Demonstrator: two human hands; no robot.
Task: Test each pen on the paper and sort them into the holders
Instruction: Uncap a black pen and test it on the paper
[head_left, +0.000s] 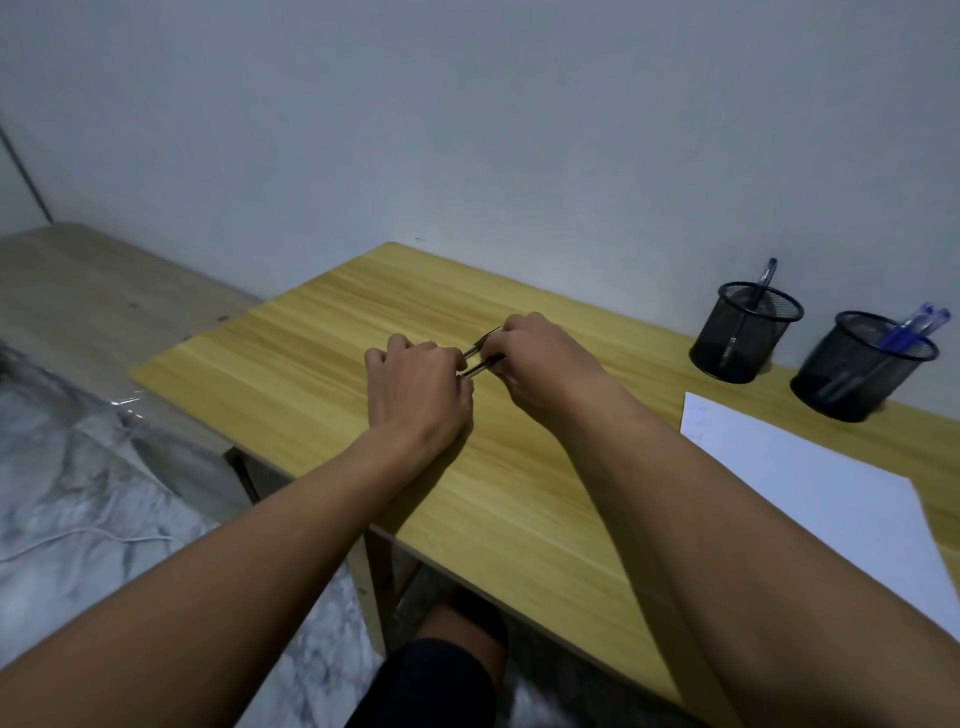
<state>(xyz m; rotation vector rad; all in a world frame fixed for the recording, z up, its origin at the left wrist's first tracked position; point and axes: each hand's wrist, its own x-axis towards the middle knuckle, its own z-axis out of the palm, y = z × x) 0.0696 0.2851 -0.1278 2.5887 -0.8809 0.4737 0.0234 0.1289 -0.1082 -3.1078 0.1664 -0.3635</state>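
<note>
Both hands meet over the middle of the wooden worktop (322, 353), fingers curled shut around thin pens (480, 358): two slim dark shafts show in the gap between the left hand (415, 379) and the right hand (545, 364), though which hand grips which I cannot tell. This looks like the picking-up step, separating one pen for testing. The white paper (810, 483) lies well apart to the right, near the two black mesh holders; the far holder (743, 332) has one pen, the near holder (862, 364) has blue ones. Next the right hand must carry a single pen over to the paper and scribble
</note>
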